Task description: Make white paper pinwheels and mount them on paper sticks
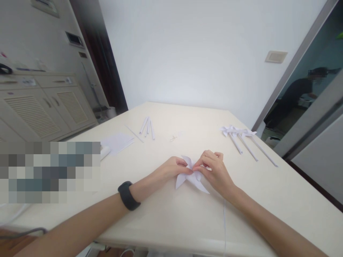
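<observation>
A white paper pinwheel (190, 177) with pointed blades is held just over the front middle of the table. My left hand (174, 167), with a dark band on its wrist, pinches the pinwheel from the left, thumb near its centre. From the right, my right hand (211, 167) has thumb and forefinger closed at that same centre. Whether a small pin or other fastener sits between those fingertips is hidden. Part of the right-hand blades lies behind my right hand.
Finished pinwheels on paper sticks (243, 142) lie at the right. Several rolled paper tubes (147, 126), a thin stick (134, 133) and a stack of paper (116, 142) lie at the left. Small bits (173, 137) rest mid-table. A thin white cord (224, 225) runs over the front edge. Another person (297, 92) bends beyond the doorway.
</observation>
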`<state>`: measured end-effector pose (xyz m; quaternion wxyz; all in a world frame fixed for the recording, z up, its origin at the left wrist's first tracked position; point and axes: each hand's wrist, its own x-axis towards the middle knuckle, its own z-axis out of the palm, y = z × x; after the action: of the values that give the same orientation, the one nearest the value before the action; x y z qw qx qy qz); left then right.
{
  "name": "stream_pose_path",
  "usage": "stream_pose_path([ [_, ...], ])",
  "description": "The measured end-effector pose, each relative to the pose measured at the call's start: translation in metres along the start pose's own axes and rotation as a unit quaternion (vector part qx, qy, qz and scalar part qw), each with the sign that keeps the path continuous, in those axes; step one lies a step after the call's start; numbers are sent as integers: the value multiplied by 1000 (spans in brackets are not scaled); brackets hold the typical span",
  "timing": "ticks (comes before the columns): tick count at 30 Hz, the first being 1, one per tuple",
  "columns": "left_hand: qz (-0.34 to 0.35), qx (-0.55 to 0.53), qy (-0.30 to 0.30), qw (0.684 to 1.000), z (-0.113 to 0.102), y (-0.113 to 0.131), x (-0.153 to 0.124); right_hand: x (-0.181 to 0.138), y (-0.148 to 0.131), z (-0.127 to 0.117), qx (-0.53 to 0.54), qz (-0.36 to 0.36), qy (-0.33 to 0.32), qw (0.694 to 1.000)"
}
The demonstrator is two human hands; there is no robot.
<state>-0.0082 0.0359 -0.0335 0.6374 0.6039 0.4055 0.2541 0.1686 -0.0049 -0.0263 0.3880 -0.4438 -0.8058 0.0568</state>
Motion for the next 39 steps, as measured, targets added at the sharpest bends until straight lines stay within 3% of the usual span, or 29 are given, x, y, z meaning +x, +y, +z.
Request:
stream_pose_path([
  [12,-9,37,24,999,2,3,1,-2,-1,0,-54,-50,-26,997],
  [27,-14,21,10,1000,2,2,1,1,2,-1,-15,-13,-32,999],
  [39,-19,9,1,1000,3,1,1,0,0,-1,-54,-48,-49,996],
])
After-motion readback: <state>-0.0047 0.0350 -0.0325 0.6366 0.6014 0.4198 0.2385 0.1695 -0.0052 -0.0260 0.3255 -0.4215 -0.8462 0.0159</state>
